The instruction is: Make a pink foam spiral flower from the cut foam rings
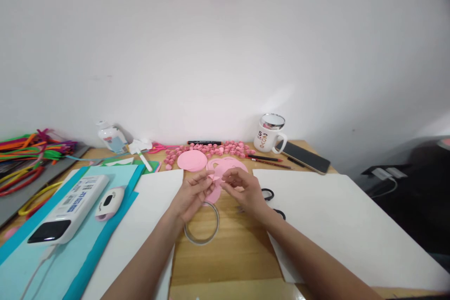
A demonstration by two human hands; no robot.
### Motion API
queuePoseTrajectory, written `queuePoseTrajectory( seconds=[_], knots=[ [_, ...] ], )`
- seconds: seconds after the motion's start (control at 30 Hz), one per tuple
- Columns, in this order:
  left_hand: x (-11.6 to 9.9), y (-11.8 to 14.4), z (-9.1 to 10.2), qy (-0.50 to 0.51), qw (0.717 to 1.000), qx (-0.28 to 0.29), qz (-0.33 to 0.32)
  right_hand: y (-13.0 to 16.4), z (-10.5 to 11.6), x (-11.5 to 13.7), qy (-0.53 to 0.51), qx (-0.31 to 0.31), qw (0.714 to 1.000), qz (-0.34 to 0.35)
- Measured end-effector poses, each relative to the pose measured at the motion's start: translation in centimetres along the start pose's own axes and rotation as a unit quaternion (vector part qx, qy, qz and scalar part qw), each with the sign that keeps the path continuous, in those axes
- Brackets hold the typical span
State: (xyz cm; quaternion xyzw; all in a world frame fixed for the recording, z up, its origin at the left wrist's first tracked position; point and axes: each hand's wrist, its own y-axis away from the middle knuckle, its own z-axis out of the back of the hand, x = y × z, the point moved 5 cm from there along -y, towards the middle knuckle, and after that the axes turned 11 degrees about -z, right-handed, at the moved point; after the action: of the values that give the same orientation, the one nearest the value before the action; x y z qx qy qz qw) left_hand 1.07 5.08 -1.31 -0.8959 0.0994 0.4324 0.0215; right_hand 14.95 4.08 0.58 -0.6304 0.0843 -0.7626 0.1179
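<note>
Over the light-brown wooden table (228, 262), your left hand (193, 193) pinches, while your right hand (246, 192) may grip too, unclearly; lowering the left could nudge the grey ring-shaped tape roll (201, 242), and uneven pulling could tear the held thin pink paper piece (217, 180).

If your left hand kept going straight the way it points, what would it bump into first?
Probably the pink paper at the fingertips of the left hand; just beyond it seems to be the right hand, though one view leaves depth unclear.
</note>
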Motion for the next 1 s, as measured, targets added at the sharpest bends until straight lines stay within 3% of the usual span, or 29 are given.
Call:
queuePoseTrajectory(
  seconds=[0.13,0.23,0.5,1.0],
  knots=[
    [0.3,0.2,-0.3,-0.014,1.0,0.016,0.012,0.2,0.3,1.0,0.075,-0.026,0.991,0.112],
    [0.4,0.3,-0.4,-0.023,1.0,0.019,0.01,0.4,0.3,1.5,0.104,-0.031,0.983,0.151],
    [0.3,0.4,-0.5,-0.038,0.999,0.008,0.006,0.4,-0.3,0.9,0.132,0.006,0.981,0.144],
    [0.4,0.5,-0.9,-0.06,0.998,0.03,0.014,0.4,-0.3,0.5,0.104,0.004,0.987,0.126]
  ],
)
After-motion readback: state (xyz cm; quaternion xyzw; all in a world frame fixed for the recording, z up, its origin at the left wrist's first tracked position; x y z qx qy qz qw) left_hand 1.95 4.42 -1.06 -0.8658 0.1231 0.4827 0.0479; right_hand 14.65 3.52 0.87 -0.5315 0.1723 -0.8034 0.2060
